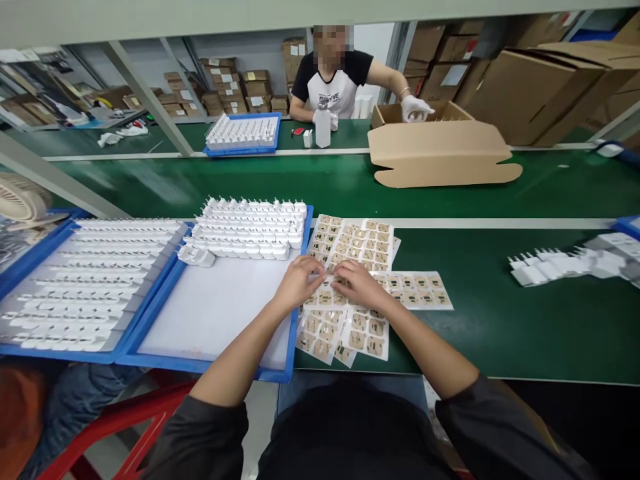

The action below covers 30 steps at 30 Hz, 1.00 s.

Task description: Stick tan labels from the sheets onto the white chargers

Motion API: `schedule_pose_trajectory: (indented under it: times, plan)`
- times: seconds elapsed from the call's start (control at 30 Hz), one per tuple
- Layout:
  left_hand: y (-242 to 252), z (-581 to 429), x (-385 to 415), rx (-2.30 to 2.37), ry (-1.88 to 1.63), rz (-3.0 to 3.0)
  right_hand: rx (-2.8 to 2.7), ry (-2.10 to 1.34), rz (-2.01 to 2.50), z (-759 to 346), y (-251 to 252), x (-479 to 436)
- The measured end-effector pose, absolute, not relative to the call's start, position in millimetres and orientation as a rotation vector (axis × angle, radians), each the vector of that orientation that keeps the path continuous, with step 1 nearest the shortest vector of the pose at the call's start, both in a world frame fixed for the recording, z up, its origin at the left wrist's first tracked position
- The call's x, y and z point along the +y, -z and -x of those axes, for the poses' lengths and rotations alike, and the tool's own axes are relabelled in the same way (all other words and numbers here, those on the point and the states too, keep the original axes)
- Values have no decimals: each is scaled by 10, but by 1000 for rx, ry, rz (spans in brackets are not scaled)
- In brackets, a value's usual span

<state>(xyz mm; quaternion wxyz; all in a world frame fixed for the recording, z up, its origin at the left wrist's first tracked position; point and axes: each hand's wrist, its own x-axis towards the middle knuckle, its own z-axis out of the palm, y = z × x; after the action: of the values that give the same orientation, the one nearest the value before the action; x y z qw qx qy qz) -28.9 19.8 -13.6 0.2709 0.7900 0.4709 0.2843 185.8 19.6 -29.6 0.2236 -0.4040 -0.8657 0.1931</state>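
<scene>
Several white sheets of small tan stickers (pixel 353 243) lie overlapping on the green table in front of me. My left hand (pixel 299 281) and my right hand (pixel 357 283) rest side by side on these sheets, fingers curled and pinching at a sticker between them; what the fingertips hold is too small to name. Just to the left stands a blue tray (pixel 220 363) with a white liner, its far end filled with rows of white plug adapters (pixel 250 228).
A second blue tray (pixel 30 257) of white parts sits at far left. More white adapters (pixel 550 267) lie at right. Across the green belt a person in white gloves (pixel 415 107) works at a cardboard box (pixel 440 150), beside a white bottle (pixel 323 123) and another tray (pixel 243 133).
</scene>
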Motion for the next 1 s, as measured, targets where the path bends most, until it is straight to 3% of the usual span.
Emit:
schedule_pose_trajectory:
  times: [0.2, 0.37, 0.57, 1.0]
  plan:
    - [131, 278, 189, 1213, -808, -1607, -2083, -693, 1266, -2157, 267, 272]
    - [268, 263, 232, 1181, -824, -1424, -2053, -288, 1189, -2116, 304, 236]
    - [250, 205, 167, 1108, -819, -1397, -2134, -227, 907, -1863, 310, 50]
    - [85, 190, 86, 1155, -763, -1530, -2183, -191, 853, -1807, 378, 13]
